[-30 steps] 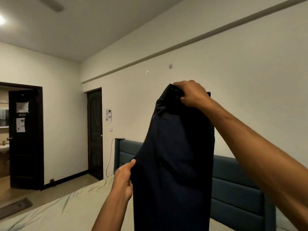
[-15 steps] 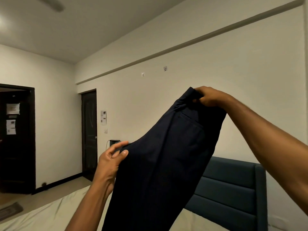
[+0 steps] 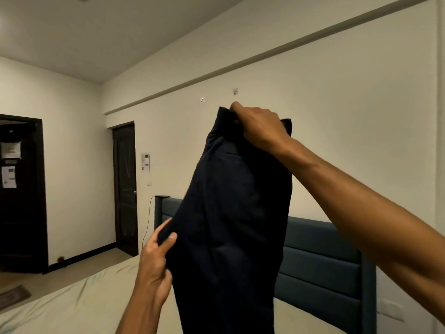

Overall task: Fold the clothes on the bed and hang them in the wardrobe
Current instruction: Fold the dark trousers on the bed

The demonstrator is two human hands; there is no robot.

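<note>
A person holds a dark pair of trousers (image 3: pixel 240 225) up in the air above the bed (image 3: pixel 72 307), in front of the blue headboard (image 3: pixel 320 266). The right hand (image 3: pixel 258 127) is the higher one: its fingers (image 3: pixel 237 109) are closed over the bunched top edge of the trousers, which looks like the waistband, and the whole garment hangs from that grip. The left hand (image 3: pixel 156 263) is lower and to the left of the trousers, its thumb and fingers pinching the cloth at the left side edge. The long axis of the trousers runs nearly straight down from the right hand, leaning a little toward the left hand, and the lower end drops out of view at the bottom, so the hems cannot be seen. Judging by this, the trousers are being lined up for a fold; the left hand is the nearer one to the hanging length and is placed to draw it sideways or run down the edge. No wardrobe is in sight; only two dark doors (image 3: pixel 125 186) stand beyond the headboard.
</note>
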